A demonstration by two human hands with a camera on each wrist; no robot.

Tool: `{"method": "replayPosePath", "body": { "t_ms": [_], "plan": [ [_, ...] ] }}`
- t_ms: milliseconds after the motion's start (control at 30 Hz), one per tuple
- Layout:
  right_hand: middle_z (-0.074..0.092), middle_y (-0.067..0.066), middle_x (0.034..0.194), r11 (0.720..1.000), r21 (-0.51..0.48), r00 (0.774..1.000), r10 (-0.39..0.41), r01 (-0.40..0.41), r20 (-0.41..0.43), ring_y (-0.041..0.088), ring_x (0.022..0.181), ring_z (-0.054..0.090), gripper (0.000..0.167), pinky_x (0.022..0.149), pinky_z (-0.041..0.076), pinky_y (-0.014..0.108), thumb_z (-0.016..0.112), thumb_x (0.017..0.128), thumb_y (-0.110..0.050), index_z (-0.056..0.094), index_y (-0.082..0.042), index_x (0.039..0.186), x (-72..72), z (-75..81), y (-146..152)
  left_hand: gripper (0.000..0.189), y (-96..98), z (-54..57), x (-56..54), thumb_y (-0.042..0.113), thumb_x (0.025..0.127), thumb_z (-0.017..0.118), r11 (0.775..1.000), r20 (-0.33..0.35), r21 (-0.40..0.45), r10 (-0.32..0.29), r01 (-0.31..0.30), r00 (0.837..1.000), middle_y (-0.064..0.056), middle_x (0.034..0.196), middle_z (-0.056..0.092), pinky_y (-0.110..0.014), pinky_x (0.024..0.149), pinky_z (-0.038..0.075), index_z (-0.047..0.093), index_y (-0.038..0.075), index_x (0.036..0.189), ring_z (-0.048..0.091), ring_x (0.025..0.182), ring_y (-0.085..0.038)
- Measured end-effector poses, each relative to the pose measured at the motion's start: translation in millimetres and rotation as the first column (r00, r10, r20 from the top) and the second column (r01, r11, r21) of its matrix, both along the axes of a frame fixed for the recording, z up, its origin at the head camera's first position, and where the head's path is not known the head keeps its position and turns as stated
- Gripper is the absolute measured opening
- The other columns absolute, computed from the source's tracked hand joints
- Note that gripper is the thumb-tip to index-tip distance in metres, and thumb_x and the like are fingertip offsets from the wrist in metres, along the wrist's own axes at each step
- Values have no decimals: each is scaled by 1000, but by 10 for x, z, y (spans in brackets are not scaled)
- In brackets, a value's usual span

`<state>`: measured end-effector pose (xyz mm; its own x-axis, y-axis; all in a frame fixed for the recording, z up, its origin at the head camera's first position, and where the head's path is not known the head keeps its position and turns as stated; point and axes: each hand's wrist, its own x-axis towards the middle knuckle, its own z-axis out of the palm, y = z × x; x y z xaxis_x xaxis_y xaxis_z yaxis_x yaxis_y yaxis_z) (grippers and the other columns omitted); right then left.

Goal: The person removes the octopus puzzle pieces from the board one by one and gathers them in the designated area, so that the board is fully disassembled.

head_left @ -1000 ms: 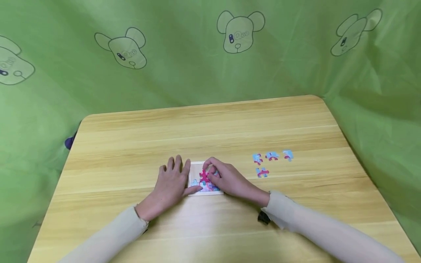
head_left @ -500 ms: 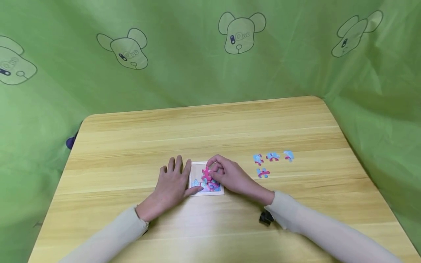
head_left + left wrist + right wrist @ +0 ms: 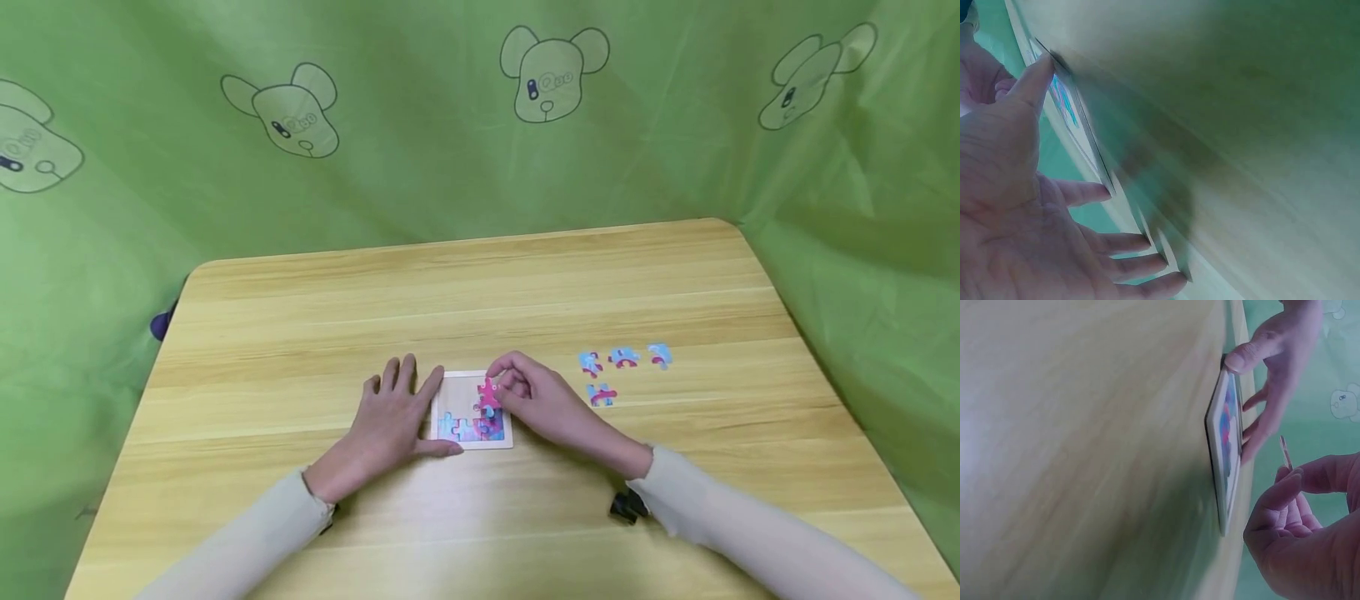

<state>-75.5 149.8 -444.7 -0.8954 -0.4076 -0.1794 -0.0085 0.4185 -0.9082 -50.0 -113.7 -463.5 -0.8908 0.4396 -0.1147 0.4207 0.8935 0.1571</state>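
Observation:
A small square puzzle tray (image 3: 448, 446) with a pale wooden rim lies on the table, joined blue, pink and purple pieces (image 3: 470, 428) filling its near part. My right hand (image 3: 546, 402) pinches a pink jigsaw piece (image 3: 488, 392) between thumb and forefinger. The right wrist view shows this puzzle piece (image 3: 1285, 451) edge-on, raised off the tray. My left hand (image 3: 388, 422) spreads its straight fingers along the tray's left side, its thumb resting at the near rim. In the left wrist view the left palm (image 3: 1004, 181) covers part of the tray (image 3: 1092, 153).
To the right of the tray lie several loose blue-and-pink jigsaw pieces, one (image 3: 601, 395) nearer than the row behind it (image 3: 623, 357). The wooden table (image 3: 450, 308) ends at a green curtain (image 3: 420, 167) behind and at both sides.
My right hand has lifted the pink jigsaw piece from the middle of the tray and shifted it right. The left thumb has slid from over the pieces to the near rim.

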Motion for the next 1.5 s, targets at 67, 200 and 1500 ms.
{"method": "replayPosePath", "body": {
  "t_ms": [67,200,1500],
  "plan": [
    [66,4,96,1000,-6,1000,-3,3,-8,22,83,58,20,71,48,25,68,106,-10,68,-10,126,-9,9,35,115,-4,2,-5,84,81,76,1000,1,3,-4,4,1000,-35,156,37,-70,106,45,43,14,166,39,143,-54],
    [64,5,95,1000,-14,999,3,-3,-43,22,82,56,21,69,48,25,67,105,-8,68,-7,126,-32,26,118,114,-9,-8,-10,83,81,78,1000,-8,22,-6,6,1000,-34,153,39,-70,104,46,45,14,165,40,141,-54],
    [67,19,104,982,-68,976,-185,178,-116,15,66,53,32,52,45,26,67,109,-6,60,3,138,161,67,1178,113,9,45,-35,83,75,81,1000,-50,13,-5,6,999,-26,135,52,-56,85,54,55,12,159,51,120,-43]
  ]
}}
